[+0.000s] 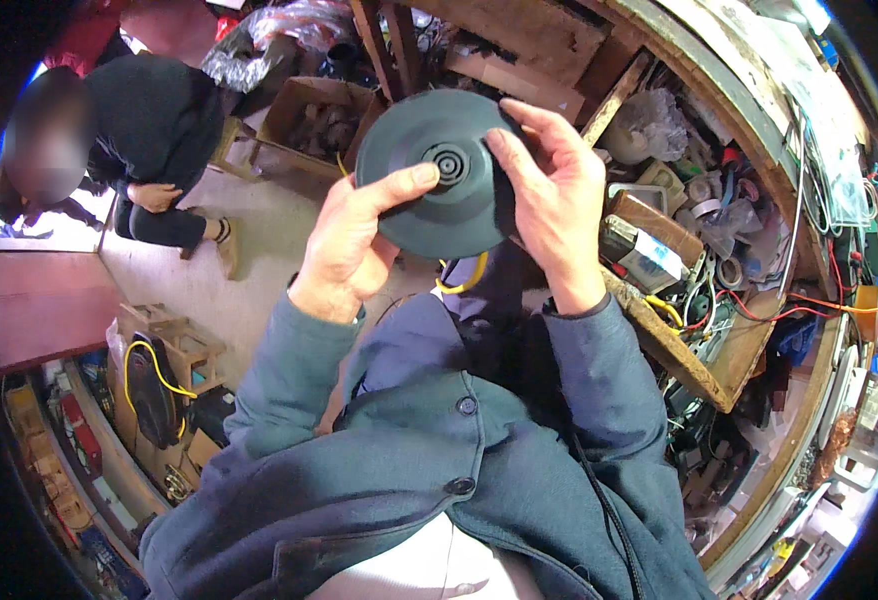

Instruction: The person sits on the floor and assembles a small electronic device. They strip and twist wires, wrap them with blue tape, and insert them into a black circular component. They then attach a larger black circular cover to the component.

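Note:
A round, dark kettle base (469,215) with a ringed connector at its middle is held up in front of my chest. My left hand (354,235) grips it from the lower left, its thumb lying across the disc with the tip against the connector. At the right rim, my right hand (564,195) is closed on the base with thumb and fingers. The underside of the base and the fingers beneath it are hidden. Just below the disc a loop of yellow cord (474,280) shows; whether it joins the base I cannot tell.
A crowded wooden drawer (679,345) of tape rolls, wires and tools lies close on my right. A cardboard box (304,120) stands ahead on the floor. Another person (159,120) sits at the far left. A small wooden stool (184,345) and a black bag-like thing (149,390) are at lower left.

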A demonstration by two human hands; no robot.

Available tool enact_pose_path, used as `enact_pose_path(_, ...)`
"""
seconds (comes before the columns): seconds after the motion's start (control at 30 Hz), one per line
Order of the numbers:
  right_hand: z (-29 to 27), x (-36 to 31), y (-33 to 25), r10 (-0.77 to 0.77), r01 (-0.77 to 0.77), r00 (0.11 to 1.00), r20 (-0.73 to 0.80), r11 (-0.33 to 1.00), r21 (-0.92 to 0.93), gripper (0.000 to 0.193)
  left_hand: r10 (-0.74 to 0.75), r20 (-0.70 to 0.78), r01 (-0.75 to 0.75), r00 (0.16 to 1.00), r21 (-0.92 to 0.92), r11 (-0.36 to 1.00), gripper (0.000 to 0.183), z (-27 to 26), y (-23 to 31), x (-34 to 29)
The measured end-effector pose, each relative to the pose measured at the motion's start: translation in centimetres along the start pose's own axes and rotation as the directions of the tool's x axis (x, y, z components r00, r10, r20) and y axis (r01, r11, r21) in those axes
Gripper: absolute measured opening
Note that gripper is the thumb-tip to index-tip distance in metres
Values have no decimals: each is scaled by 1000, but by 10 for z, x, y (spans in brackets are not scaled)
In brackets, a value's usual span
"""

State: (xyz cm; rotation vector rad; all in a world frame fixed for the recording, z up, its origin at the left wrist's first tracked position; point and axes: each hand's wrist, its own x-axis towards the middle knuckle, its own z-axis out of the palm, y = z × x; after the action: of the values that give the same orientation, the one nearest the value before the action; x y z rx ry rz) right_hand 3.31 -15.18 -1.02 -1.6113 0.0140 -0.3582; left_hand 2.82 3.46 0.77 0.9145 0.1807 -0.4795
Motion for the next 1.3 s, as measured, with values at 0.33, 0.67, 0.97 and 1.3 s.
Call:
enact_pose_path(0.33, -4, 38, 22, 71, -53, 993, 99, 984, -172, 32, -135, -66, 132, 989, -53, 990, 40, -18, -5, 28)
enact_pose_path(0.67, 6, 64, 16, 247, -160, 952, 183, 905, -393, 29, -161, -171, 137, 972, -142, 980, 33, -17, -4, 30)
enact_pose_path(0.97, 6, 55, 26, 115, -69, 975, 191, 970, -234, 34, -118, -73, 106, 990, -144, 984, 43, -21, -8, 28)
enact_pose_path(1.3, 12, 71, 3, 40, 22, 984, 176, 941, -336, 43, -143, -63, 123, 988, -256, 959, 35, -27, -10, 34)
